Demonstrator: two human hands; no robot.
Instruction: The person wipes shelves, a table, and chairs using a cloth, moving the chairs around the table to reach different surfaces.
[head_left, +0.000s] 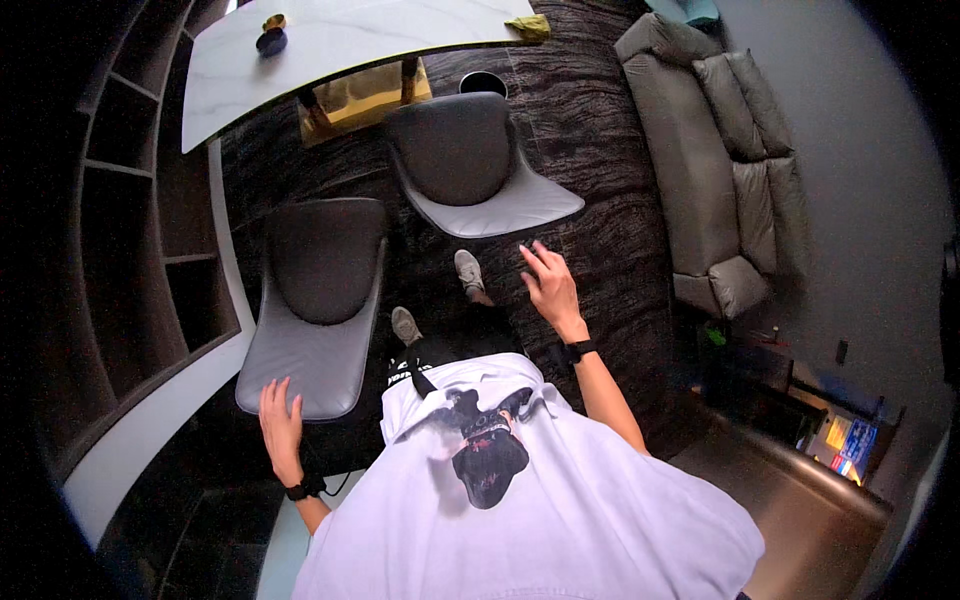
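Note:
My left hand (280, 427) is at the front edge of the seat of a grey upholstered chair (315, 367), fingers extended over it; whether it touches the seat I cannot tell. My right hand (552, 289) is held over the dark floor, fingers spread and holding nothing. A second grey chair (495, 202) stands ahead, above the right hand in the picture. Both wrists wear black bands. My feet, in light shoes, are on the floor between the chairs.
A white marble-look table (360, 30) bears a small dark object (271, 42) and a yellow-green cloth (529, 28). Under its edge stands a round bin (483, 84). Dark shelving (120, 165) lines the left; a grey sofa (686, 165) is at the right.

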